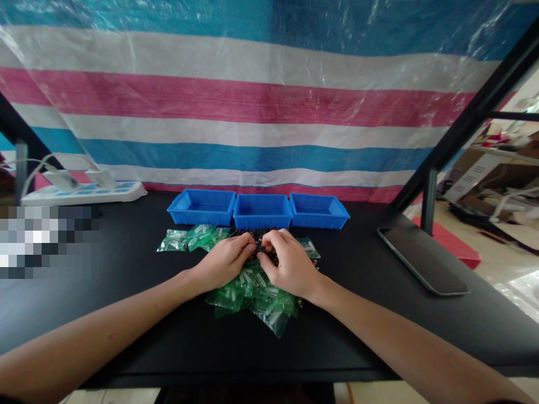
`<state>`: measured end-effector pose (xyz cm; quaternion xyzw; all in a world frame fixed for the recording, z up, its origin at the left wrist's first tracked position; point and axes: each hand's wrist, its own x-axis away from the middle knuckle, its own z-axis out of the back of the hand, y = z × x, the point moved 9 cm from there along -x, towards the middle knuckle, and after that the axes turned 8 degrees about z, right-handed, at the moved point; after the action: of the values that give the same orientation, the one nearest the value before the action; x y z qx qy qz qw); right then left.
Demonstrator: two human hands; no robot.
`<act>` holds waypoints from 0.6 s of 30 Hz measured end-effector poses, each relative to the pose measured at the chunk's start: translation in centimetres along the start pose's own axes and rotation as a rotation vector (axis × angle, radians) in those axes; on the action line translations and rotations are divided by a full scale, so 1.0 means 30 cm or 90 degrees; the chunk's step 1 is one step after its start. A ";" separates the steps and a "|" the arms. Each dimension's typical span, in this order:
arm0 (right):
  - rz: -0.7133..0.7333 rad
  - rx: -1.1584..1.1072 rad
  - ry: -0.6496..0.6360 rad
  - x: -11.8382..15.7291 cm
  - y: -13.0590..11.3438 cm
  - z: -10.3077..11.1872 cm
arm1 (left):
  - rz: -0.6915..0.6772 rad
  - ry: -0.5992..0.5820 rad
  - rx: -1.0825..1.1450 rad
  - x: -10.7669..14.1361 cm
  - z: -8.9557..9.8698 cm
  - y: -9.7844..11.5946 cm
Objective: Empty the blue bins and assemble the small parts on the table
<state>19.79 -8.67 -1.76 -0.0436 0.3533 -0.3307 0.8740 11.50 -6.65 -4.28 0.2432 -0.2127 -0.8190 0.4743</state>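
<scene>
My left hand (227, 260) and my right hand (290, 262) are close together at the middle of the black table, both with fingers closed. Whatever is between their fingertips is too small to make out. Small dark metal parts (252, 231) lie in a pile behind and between the hands. Beneath and in front of them is a heap of green and clear plastic bags (269, 297) with small pieces inside. More green bags (206, 237) lie behind my left hand, and another bag (309, 247) is behind my right wrist.
Three blue trays (262, 224) stand in a row behind the pile. A phone (421, 261) lies at the right, near a black frame post (428, 202). At the back left is a white power strip (122, 193) with plugs. A striped sheet (252, 101) hangs behind.
</scene>
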 end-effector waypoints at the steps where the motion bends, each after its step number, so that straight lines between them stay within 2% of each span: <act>1: 0.005 0.000 0.004 -0.001 -0.002 0.001 | -0.005 -0.002 -0.008 0.000 -0.002 0.000; 8: 0.006 -0.014 0.041 -0.001 -0.001 0.013 | -0.016 -0.008 -0.033 -0.001 -0.010 -0.003; 18: 0.028 -0.009 0.045 0.000 -0.013 0.021 | 0.011 -0.010 0.015 0.002 -0.005 -0.008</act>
<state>19.97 -9.06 -1.17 -0.0307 0.3872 -0.3102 0.8677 11.39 -6.61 -4.56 0.2404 -0.2285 -0.8140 0.4770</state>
